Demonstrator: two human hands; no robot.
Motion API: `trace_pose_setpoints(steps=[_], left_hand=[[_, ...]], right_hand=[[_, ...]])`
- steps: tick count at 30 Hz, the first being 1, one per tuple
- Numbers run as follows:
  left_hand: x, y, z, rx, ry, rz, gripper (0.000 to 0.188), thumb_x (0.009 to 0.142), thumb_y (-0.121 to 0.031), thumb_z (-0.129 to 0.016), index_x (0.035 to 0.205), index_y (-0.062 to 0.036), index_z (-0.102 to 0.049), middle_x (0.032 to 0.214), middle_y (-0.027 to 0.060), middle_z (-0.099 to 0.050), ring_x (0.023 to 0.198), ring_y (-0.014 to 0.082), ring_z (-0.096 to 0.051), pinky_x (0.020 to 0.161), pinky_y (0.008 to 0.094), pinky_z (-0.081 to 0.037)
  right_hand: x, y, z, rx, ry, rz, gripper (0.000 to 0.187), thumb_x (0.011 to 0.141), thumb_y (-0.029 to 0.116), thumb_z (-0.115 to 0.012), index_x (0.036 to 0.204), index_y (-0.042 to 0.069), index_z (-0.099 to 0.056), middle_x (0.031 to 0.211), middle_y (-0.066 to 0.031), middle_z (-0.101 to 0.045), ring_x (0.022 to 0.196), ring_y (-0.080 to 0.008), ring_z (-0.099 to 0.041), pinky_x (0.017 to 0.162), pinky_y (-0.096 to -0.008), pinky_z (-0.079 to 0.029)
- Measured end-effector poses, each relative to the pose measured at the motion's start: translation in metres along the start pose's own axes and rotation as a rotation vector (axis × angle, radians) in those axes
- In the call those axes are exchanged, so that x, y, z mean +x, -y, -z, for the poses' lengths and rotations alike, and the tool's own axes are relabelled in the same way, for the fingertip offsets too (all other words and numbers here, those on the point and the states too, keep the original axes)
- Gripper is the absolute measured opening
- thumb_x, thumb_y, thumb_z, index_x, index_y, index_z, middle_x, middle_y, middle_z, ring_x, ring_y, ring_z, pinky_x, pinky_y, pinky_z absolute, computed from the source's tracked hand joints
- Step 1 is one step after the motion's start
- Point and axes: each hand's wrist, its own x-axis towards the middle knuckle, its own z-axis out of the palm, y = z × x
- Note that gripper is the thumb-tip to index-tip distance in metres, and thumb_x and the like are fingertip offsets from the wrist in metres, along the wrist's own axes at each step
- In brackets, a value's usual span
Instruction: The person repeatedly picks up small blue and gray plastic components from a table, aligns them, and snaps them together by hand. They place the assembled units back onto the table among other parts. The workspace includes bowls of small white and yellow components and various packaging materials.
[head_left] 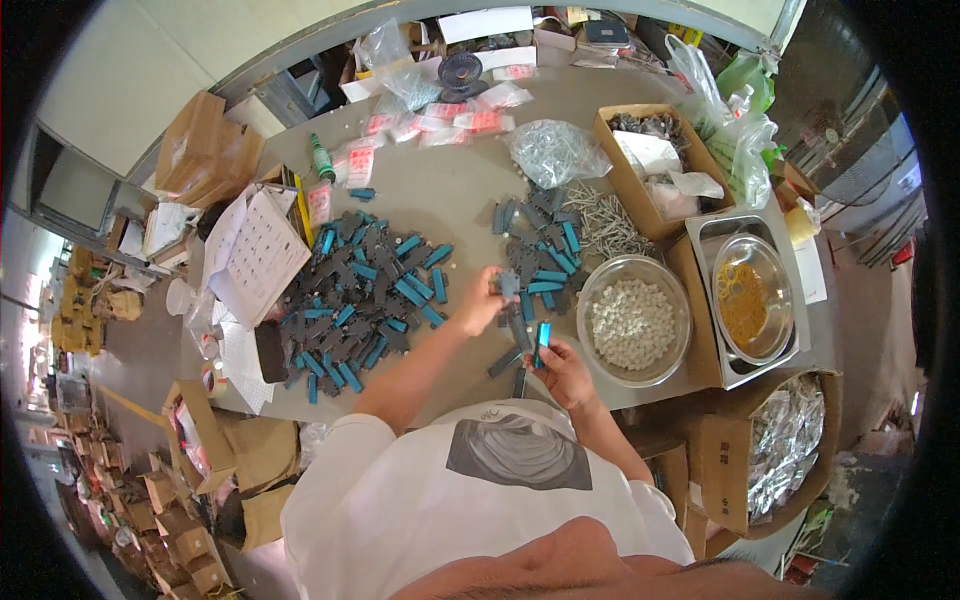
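Blue part (543, 336) held in the right hand (568, 374), over the near side of the table (450, 205).

Fingers of the right hand grasp the blue part; fingers of the left hand (480, 304) grasp a gray part (509, 286). Large pile of blue and gray pieces (370, 285) lies left; smaller pile (545, 240) lies beyond the hands. Metal bowl (682, 312) containing white pieces (632, 325) stands right.

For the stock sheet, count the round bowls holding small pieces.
2: a bowl of white pieces beside the right hand; a bowl of yellow pieces inside the metal tray. Others may be hidden.
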Motion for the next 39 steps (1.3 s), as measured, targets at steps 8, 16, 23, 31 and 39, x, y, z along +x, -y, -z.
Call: trace_pose_setpoints(steps=[8,16,23,31,39], left_hand=[[-0.102,-0.002,-0.022,0.253,0.175,-0.297,0.045,0.088,0.003,-0.045,0.131,-0.0039,-0.037,0.104,0.0094,-0.061,0.093,0.0121,-0.057,0.078,0.0266,-0.045],[-0.119,-0.013,-0.028,0.428,0.091,-0.416,0.041,0.089,0.001,-0.046,0.129,0.0001,-0.038,0.108,0.0109,-0.06,0.097,0.0144,-0.057,0.082,0.0279,-0.045],[-0.114,0.011,-0.029,-0.058,0.183,-0.345,0.027,0.092,-0.005,-0.049,0.116,0.0012,-0.041,0.117,0.0174,-0.055,0.108,0.0219,-0.055,0.094,0.0347,-0.044],[-0.118,-0.011,-0.036,-0.524,0.059,-0.233,0.022,0.092,-0.011,-0.053,0.11,-0.0024,-0.044,0.111,0.0159,-0.057,0.105,0.0259,-0.057,0.093,0.0389,-0.046],[-0.115,-0.005,-0.03,-0.492,0.043,-0.281,0.018,0.093,-0.011,-0.052,0.107,-0.0035,-0.044,0.113,0.016,-0.056,0.106,0.0252,-0.057,0.094,0.0387,-0.045]], right_hand=[[0.006,-0.003,-0.032,-0.461,0.054,0.258,0.016,0.087,0.007,-0.061,0.102,0.004,-0.055,0.091,-0.0018,-0.06,0.08,-0.0084,-0.054,0.07,-0.0239,-0.044],[-0.001,-0.006,-0.035,-0.38,0.063,0.318,0.019,0.081,-0.002,-0.066,0.095,0.002,-0.055,0.09,-0.0023,-0.06,0.081,-0.0089,-0.056,0.071,-0.0243,-0.047],[-0.008,-0.004,-0.039,-0.402,-0.013,0.306,0.023,0.077,0.006,-0.073,0.093,0.002,-0.057,0.085,-0.0031,-0.059,0.078,-0.0089,-0.054,0.069,-0.0241,-0.045],[-0.02,0.007,-0.052,-1.036,-0.023,0.423,0.026,0.086,0.02,-0.062,0.097,-0.003,-0.062,0.077,-0.0116,-0.06,0.068,-0.0208,-0.058,0.063,-0.0333,-0.045],[-0.024,0.006,-0.065,-1.108,-0.116,0.511,0.021,0.086,0.014,-0.062,0.099,-0.003,-0.061,0.076,-0.0156,-0.062,0.067,-0.0222,-0.062,0.061,-0.0327,-0.048]])
